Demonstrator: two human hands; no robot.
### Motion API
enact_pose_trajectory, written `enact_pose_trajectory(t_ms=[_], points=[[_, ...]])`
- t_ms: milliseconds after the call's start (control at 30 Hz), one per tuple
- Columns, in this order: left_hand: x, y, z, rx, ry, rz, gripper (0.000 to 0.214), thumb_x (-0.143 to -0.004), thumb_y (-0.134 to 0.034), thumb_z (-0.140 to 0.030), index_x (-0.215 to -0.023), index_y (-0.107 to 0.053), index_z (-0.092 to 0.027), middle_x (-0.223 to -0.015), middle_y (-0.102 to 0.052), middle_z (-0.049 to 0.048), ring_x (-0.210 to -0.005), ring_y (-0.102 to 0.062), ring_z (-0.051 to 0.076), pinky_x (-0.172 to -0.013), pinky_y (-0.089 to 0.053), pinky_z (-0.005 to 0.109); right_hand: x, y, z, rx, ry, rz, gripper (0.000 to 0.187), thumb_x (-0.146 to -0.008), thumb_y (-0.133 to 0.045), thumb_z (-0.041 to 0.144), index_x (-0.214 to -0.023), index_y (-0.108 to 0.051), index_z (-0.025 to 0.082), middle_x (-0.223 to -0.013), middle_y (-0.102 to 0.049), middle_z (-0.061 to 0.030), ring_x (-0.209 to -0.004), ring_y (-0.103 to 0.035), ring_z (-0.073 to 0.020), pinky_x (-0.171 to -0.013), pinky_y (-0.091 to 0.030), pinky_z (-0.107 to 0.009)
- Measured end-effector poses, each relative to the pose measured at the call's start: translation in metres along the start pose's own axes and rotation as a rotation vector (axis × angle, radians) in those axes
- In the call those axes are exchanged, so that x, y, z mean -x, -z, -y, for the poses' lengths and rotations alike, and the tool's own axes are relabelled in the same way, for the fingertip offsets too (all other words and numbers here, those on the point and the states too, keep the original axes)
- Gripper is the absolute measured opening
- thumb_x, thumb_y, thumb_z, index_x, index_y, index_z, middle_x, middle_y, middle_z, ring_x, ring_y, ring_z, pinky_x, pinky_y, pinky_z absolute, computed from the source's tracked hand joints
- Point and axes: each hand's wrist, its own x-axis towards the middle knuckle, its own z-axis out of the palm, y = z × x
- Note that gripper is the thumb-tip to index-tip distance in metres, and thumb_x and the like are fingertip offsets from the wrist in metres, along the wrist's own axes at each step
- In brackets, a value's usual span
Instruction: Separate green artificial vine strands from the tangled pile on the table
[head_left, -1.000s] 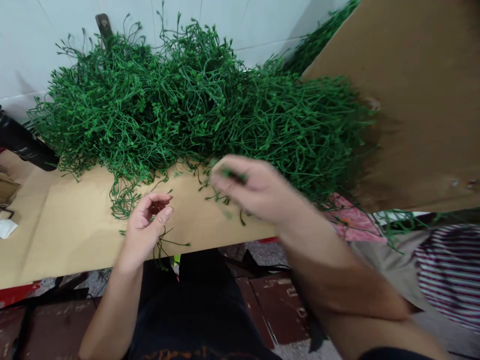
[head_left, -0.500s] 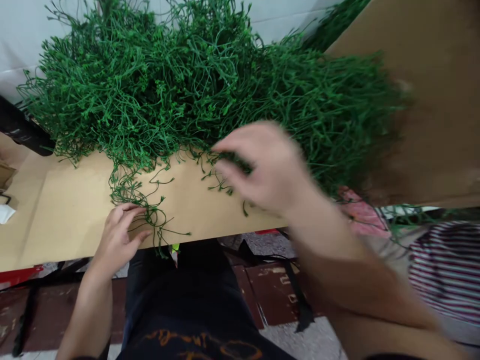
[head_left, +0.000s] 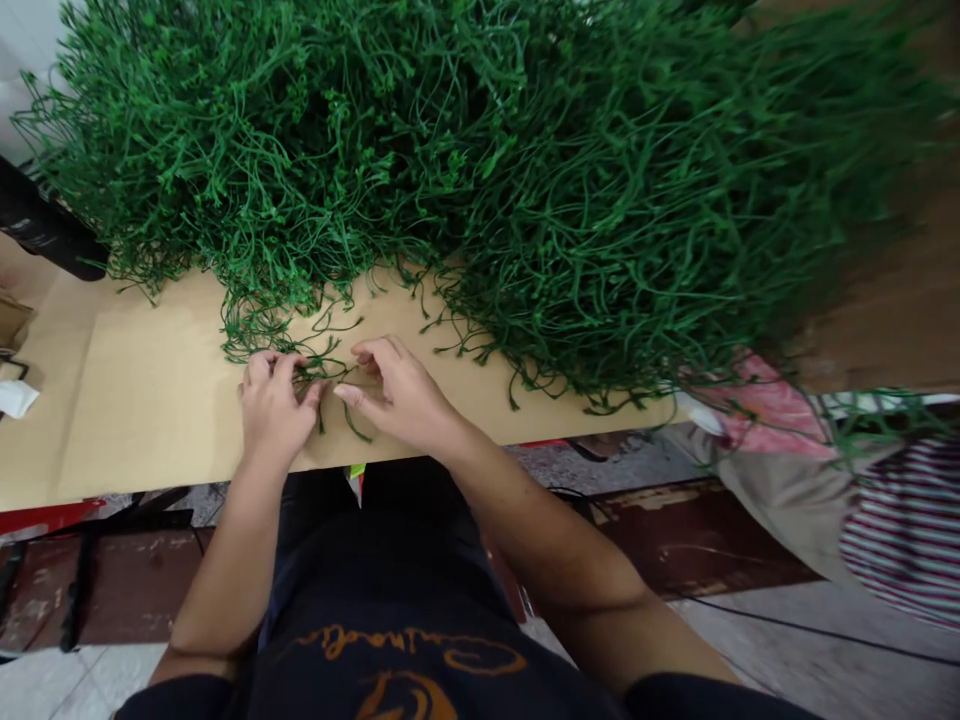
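A big heap of green plastic plant stems (head_left: pixel 465 150) covers the back of a cardboard-covered table (head_left: pixel 142 400). Near the table's front edge my left hand (head_left: pixel 274 405) and my right hand (head_left: pixel 394 390) meet over a small loose tangle of green stems (head_left: pixel 322 375). Both hands have their fingers curled and pinched onto these strands, the left from the left side, the right from the right. The strands pass between the two sets of fingertips and lie on the cardboard.
A black object (head_left: pixel 45 235) lies at the table's left edge, and a white scrap (head_left: pixel 15 398) sits further left. At the right hang pink cloth (head_left: pixel 757 405) and striped fabric (head_left: pixel 900 540). Brown cardboard (head_left: pixel 900 300) rises at the right.
My right hand came back from the heap, down and left, to meet my left hand. My left hand dropped onto the loose strands. The view tilted down and closer.
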Motion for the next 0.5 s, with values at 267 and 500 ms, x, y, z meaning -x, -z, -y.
enact_pose_trajectory(t_ms=[267, 500], points=[[-0.008, 0.003, 0.003, 0.005, 0.005, 0.043, 0.032, -0.076, -0.059, -0.036, -0.102, -0.063, -0.017, -0.106, -0.051, 0.0117, -0.104, -0.054, 0.028, -0.09, -0.045, 0.044, -0.005, -0.012, 0.0, 0.071, -0.056, -0.011, 0.025, -0.078, -0.054, 0.021, -0.1, -0.056, 0.011, -0.09, -0.06, -0.0115, -0.087, -0.055, -0.0213, -0.081, -0.045, -0.036], [-0.002, 0.006, -0.002, 0.033, -0.255, -0.087, 0.036, -0.078, -0.056, -0.038, -0.109, -0.059, -0.02, -0.115, -0.051, 0.0105, -0.112, -0.049, 0.026, -0.097, -0.039, 0.044, -0.002, -0.002, -0.009, -0.337, -0.121, -0.103, 0.019, -0.081, -0.053, 0.033, -0.087, -0.051, 0.015, -0.069, -0.053, 0.0004, -0.059, -0.045, -0.008, -0.057, -0.037, -0.022]])
